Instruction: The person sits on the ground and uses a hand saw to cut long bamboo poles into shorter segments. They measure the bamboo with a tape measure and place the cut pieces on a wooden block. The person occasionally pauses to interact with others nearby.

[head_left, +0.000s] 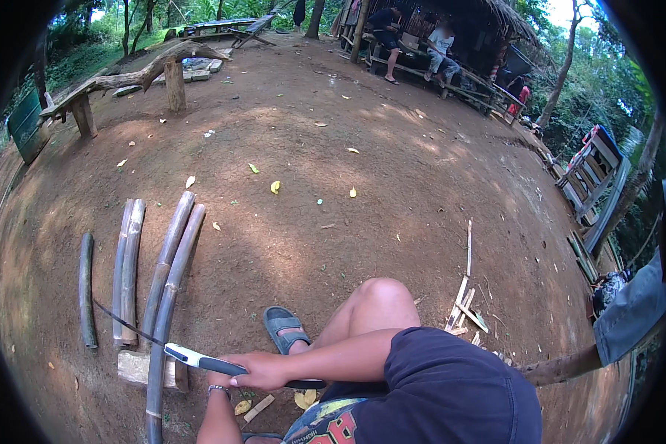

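A pruning saw (191, 356) with a white and dark grey handle lies slantwise across my front, its thin dark blade reaching left to the bamboo. My right hand (265, 370) is closed around the handle. Pressed against that handle from the near side is my left hand (219, 378), a bracelet at its wrist; it looks curled round the handle, though most of its fingers are hidden. Under the blade a long bamboo pole (172, 296) rests over a short wooden block (135, 368). Another long bamboo pole (166, 255) lies alongside it.
Two paired bamboo lengths (129, 270) and a shorter dark piece (87, 292) lie to the left. Split sticks (462, 311) are scattered at right, near my bent knee. A log bench (148, 74) stands far left; people sit by a thatched hut (436, 44).
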`<action>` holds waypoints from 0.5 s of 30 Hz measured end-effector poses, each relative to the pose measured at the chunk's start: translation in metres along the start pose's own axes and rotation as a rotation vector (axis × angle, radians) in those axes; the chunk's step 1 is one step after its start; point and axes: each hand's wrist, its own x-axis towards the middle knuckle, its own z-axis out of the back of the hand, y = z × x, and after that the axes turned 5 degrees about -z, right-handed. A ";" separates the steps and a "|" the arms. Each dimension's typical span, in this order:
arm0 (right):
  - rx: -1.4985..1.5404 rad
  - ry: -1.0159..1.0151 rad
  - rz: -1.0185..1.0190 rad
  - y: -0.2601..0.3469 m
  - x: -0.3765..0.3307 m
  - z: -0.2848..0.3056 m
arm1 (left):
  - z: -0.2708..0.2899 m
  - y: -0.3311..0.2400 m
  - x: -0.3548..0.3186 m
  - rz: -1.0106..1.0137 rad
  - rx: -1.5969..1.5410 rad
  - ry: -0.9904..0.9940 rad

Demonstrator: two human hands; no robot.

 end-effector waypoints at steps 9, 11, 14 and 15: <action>0.020 -0.007 -0.204 0.006 0.005 0.008 | 0.055 -0.046 -0.022 0.016 -0.037 -0.550; 0.035 -0.011 -0.315 -0.008 0.007 0.006 | 0.089 -0.067 -0.062 -0.015 0.061 -0.587; 0.136 0.044 -0.456 -0.004 0.019 -0.008 | 0.140 -0.036 -0.108 0.038 0.332 -0.743; 0.211 0.058 -0.517 -0.004 0.022 -0.015 | 0.154 -0.026 -0.122 0.088 0.424 -0.821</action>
